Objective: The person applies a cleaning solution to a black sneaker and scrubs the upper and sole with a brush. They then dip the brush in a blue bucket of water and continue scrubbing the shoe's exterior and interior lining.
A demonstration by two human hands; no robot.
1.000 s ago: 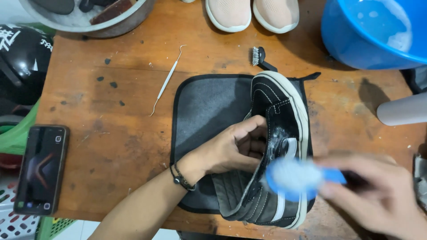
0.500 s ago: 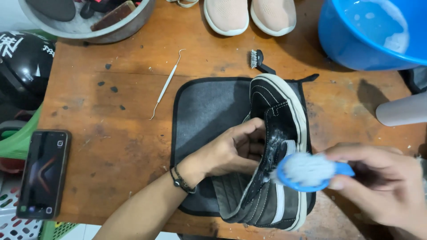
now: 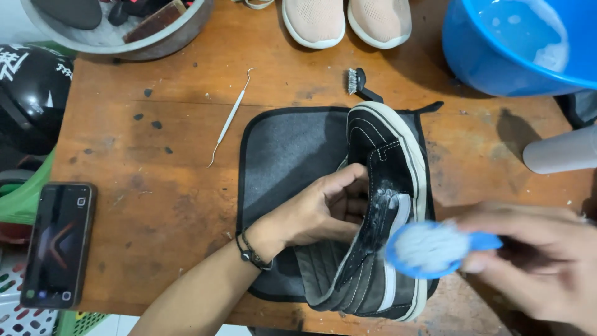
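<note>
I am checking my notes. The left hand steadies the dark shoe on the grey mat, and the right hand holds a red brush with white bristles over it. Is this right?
Not quite: the brush is blue, not red, as the head view shows. The rest stands: the left hand steadies the dark shoe on the grey mat, and the right hand holds the white-bristled brush over it.

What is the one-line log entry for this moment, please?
left hand: grips black shoe | right hand: holds blue brush at shoe side | under: grey mat

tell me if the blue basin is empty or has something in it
Not empty. The blue basin at the top right holds white foam on its inner wall; how full it is cannot be told, as the frame cuts it off.
</note>
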